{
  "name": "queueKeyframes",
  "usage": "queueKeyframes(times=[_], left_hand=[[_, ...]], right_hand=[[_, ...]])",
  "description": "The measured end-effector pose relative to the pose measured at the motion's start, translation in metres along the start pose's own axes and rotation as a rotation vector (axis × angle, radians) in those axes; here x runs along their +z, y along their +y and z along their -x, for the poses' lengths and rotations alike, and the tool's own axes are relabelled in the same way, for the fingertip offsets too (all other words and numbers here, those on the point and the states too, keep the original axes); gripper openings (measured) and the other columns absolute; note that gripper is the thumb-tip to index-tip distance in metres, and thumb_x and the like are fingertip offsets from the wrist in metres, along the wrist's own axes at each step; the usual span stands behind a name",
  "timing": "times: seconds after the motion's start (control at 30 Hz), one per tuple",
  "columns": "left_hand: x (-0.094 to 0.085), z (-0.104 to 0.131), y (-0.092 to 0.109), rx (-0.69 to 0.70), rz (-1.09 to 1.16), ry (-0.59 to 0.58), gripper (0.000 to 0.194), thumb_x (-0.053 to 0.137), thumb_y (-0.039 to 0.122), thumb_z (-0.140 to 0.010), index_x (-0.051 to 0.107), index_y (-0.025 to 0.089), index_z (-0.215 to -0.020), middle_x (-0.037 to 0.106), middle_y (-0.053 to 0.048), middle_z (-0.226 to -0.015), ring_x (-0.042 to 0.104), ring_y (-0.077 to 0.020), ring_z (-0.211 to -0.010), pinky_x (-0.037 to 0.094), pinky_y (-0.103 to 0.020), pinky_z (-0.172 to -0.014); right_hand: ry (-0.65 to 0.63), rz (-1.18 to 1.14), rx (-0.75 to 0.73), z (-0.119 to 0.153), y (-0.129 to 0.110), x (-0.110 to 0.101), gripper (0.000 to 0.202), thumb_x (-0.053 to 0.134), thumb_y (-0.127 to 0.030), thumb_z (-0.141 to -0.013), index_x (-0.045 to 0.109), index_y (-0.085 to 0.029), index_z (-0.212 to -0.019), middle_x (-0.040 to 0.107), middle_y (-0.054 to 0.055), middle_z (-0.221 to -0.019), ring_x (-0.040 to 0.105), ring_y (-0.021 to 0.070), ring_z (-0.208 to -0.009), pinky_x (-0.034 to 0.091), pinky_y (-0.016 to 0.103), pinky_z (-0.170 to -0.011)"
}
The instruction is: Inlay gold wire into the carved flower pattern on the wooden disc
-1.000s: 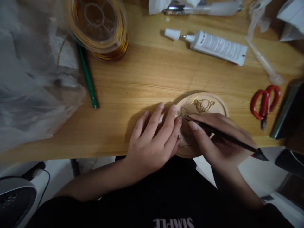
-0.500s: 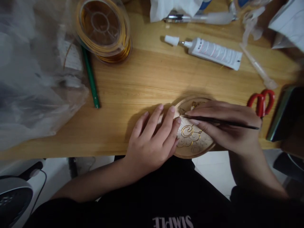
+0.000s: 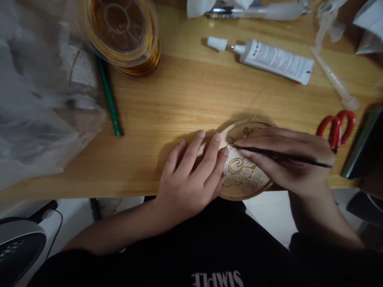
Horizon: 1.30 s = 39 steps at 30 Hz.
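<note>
A round wooden piece (image 3: 239, 190) with a raised rim lies at the table's front edge, bearing a drawn pattern partly lined with gold wire (image 3: 236, 164). My left hand (image 3: 191, 179) rests over its left side, fingers spread and pressing flat, the thumb side partly hidden. My right hand (image 3: 287, 159) pinches dark, slim tweezers (image 3: 281, 153), their tip touching the pattern near my left fingertips. A thin loose gold strand (image 3: 254, 117) sticks up past the piece's back rim.
Wire spool (image 3: 122, 36), green pen (image 3: 108, 95) and plastic bag (image 3: 38, 99) are at the left. A glue tube (image 3: 277, 61) lies behind the hands. Red-handled scissors (image 3: 335, 129) and a dark phone-like object (image 3: 363, 143) are to the right.
The view has shifted slightly, so the spool, tube and scissors sit a little differently. Both hands keep nearly the same place on the piece. The loose gold strand now shows more clearly.
</note>
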<state>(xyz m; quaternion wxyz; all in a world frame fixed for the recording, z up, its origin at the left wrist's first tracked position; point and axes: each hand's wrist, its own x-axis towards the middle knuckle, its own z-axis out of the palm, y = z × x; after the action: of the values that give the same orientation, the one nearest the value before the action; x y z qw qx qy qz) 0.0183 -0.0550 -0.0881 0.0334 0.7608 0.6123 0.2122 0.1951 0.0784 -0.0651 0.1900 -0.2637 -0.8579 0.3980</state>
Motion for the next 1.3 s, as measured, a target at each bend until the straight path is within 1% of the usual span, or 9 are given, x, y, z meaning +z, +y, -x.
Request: queueKeyframes(times=[0.2, 0.37, 0.53, 0.73, 0.93, 1.03, 1.13, 1.23, 1.3], left_hand=[[0.0, 0.0, 0.001, -0.002, 0.001, 0.0, 0.038, 0.057, 0.035, -0.094, 0.066, 0.012, -0.123, 0.064, -0.013, -0.134, 0.061, -0.0356, -0.123, 0.046, -0.044, -0.096], [0.001, 0.0, 0.0, 0.003, -0.003, 0.009, 0.038, 0.057, 0.035, -0.095, 0.067, 0.012, -0.123, 0.065, -0.014, -0.133, 0.062, -0.0364, -0.121, 0.047, -0.045, -0.094], [0.001, 0.0, 0.0, 0.021, -0.004, 0.014, 0.039, 0.057, 0.035, -0.094, 0.067, 0.011, -0.123, 0.065, -0.015, -0.132, 0.063, -0.038, -0.12, 0.049, -0.046, -0.092], [0.004, 0.003, 0.002, -0.002, 0.009, 0.042, 0.038, 0.054, 0.032, -0.095, 0.065, 0.011, -0.125, 0.064, -0.017, -0.133, 0.061, -0.0377, -0.123, 0.048, -0.047, -0.099], [0.009, 0.006, 0.004, -0.024, 0.054, 0.093, 0.033, 0.054, 0.031, -0.096, 0.065, 0.018, -0.124, 0.062, -0.018, -0.135, 0.056, -0.0372, -0.129, 0.048, -0.05, -0.101], [0.008, 0.007, 0.003, -0.006, 0.08, 0.065, 0.037, 0.049, 0.038, -0.099, 0.064, 0.016, -0.124, 0.059, -0.021, -0.136, 0.053, -0.0382, -0.132, 0.047, -0.052, -0.102], [0.002, 0.008, -0.003, 0.013, 0.14, -0.001, 0.037, 0.05, 0.04, -0.099, 0.063, 0.017, -0.125, 0.056, -0.023, -0.139, 0.052, -0.0395, -0.133, 0.047, -0.055, -0.102], [-0.01, 0.005, -0.014, 0.07, 0.173, -0.099, 0.04, 0.054, 0.037, -0.098, 0.058, 0.015, -0.131, 0.053, -0.023, -0.143, 0.05, -0.0383, -0.135, 0.049, -0.053, -0.103], [-0.018, 0.0, -0.024, 0.144, 0.141, -0.147, 0.046, 0.055, 0.039, -0.097, 0.055, 0.012, -0.135, 0.051, -0.024, -0.144, 0.049, -0.0374, -0.136, 0.049, -0.052, -0.104]], right_hand=[[0.055, 0.078, -0.002, 0.006, -0.003, 0.007, 0.035, 0.072, -0.009, -0.081, 0.073, -0.025, -0.112, 0.075, 0.005, -0.094, 0.072, 0.0216, -0.088, 0.062, 0.037, -0.077], [0.129, 0.158, -0.021, 0.012, -0.01, 0.015, 0.031, 0.075, -0.006, -0.077, 0.072, -0.019, -0.106, 0.075, 0.006, -0.091, 0.071, 0.0179, -0.081, 0.06, 0.032, -0.071], [0.146, 0.187, 0.001, 0.016, -0.012, 0.019, 0.027, 0.075, -0.005, -0.077, 0.073, -0.014, -0.102, 0.075, 0.008, -0.091, 0.072, 0.018, -0.084, 0.06, 0.029, -0.076], [0.155, 0.147, 0.019, 0.017, -0.009, 0.017, 0.031, 0.073, -0.006, -0.079, 0.073, -0.018, -0.107, 0.076, 0.006, -0.095, 0.073, 0.0172, -0.086, 0.06, 0.028, -0.079], [0.187, 0.146, 0.005, 0.021, -0.01, 0.015, 0.031, 0.073, -0.01, -0.081, 0.073, -0.023, -0.109, 0.076, 0.004, -0.096, 0.073, 0.0176, -0.085, 0.06, 0.03, -0.076], [0.211, 0.155, -0.002, 0.024, -0.012, 0.014, 0.03, 0.072, -0.011, -0.081, 0.072, -0.022, -0.109, 0.076, 0.004, -0.094, 0.072, 0.0168, -0.083, 0.06, 0.029, -0.072], [0.221, 0.139, 0.012, 0.027, -0.016, 0.014, 0.026, 0.071, -0.011, -0.083, 0.072, -0.022, -0.107, 0.076, 0.005, -0.092, 0.072, 0.0161, -0.08, 0.059, 0.028, -0.068], [0.247, 0.119, 0.009, 0.03, -0.019, 0.015, 0.026, 0.07, -0.011, -0.084, 0.072, -0.022, -0.107, 0.076, 0.005, -0.091, 0.072, 0.016, -0.078, 0.059, 0.027, -0.067], [0.278, 0.123, 0.019, 0.032, -0.021, 0.017, 0.026, 0.069, -0.011, -0.084, 0.071, -0.022, -0.107, 0.076, 0.005, -0.09, 0.072, 0.0157, -0.078, 0.06, 0.027, -0.066]])
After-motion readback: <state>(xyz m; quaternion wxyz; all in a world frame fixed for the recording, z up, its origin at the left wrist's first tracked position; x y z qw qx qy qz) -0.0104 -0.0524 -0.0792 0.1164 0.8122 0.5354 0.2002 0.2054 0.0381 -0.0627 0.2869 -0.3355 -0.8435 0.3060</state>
